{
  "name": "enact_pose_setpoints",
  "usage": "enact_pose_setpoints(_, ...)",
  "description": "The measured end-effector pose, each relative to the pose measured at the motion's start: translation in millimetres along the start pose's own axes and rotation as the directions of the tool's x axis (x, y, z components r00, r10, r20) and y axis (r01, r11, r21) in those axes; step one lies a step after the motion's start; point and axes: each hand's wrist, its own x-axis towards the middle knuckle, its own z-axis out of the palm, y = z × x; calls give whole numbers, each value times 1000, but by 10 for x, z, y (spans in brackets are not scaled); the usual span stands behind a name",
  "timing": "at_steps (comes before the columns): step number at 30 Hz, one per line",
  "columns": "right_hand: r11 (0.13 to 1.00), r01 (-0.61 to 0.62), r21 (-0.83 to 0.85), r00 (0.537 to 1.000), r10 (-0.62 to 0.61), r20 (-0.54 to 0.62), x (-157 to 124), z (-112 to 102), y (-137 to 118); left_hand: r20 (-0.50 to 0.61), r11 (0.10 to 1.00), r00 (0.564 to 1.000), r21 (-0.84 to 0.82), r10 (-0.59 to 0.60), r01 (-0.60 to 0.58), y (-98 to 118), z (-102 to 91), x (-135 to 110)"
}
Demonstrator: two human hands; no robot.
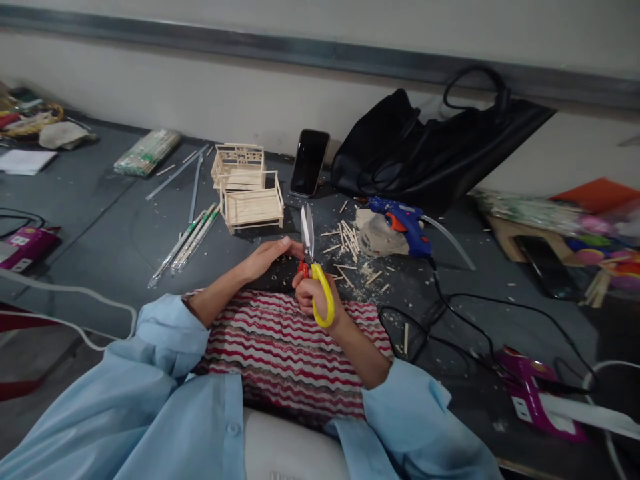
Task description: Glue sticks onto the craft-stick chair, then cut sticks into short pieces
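Observation:
My right hand (315,297) is closed around the handles of a pair of scissors (309,240), one handle loop yellow, the other red. The blades point up and away from me, slightly apart. Just left of them is my left hand (273,257), its thumb and fingers pressed together beside the blades; whatever it pinches is too small or hidden. Beyond my hands stand two little furniture models made of thin sticks, a front one (253,207) and a rear one (237,175). Short cut sticks (349,240) and shavings lie to the right.
A blue glue gun (405,220) rests by a crumpled beige cloth (375,233), its black cord trailing right. A phone (310,163) leans near a black bag (415,153). Wrapped stick packs (187,243) lie left. A purple power strip (540,393) sits at right.

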Motion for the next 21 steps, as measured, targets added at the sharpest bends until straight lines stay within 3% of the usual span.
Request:
enact_pose_setpoints(4,1000,10,5,1000,-10,-5,25,-14,30,-87,994,993,78,82,-76,50,-4,12)
enact_pose_setpoints(6,1000,14,12,1000,-14,5,32,-19,38,-185,941,956,294,227,-166,96,-52,34)
enact_pose_setpoints(8,1000,16,16,1000,-17,21,31,-20,39,-229,746,874,636,429,-200,148,-130,58)
enact_pose_setpoints(10,1000,21,19,1000,-21,22,27,-18,37,-143,432,824,892,549,-134,194,-222,77)
enact_pose_setpoints(12,999,23,23,1000,-23,10,22,-13,37,-96,179,827,984,554,-6,223,-307,84)
enact_pose_setpoints(14,999,24,30,1000,-24,-1,22,-10,40,-107,18,854,993,509,114,239,-365,82)
enact_pose_setpoints(18,999,15,41,1000,-15,-3,31,-10,40,-139,-163,906,962,399,219,295,-408,67)
enact_pose_setpoints(21,999,-8,48,1000,8,1,37,-12,29,-151,-241,930,941,334,239,377,-423,35)
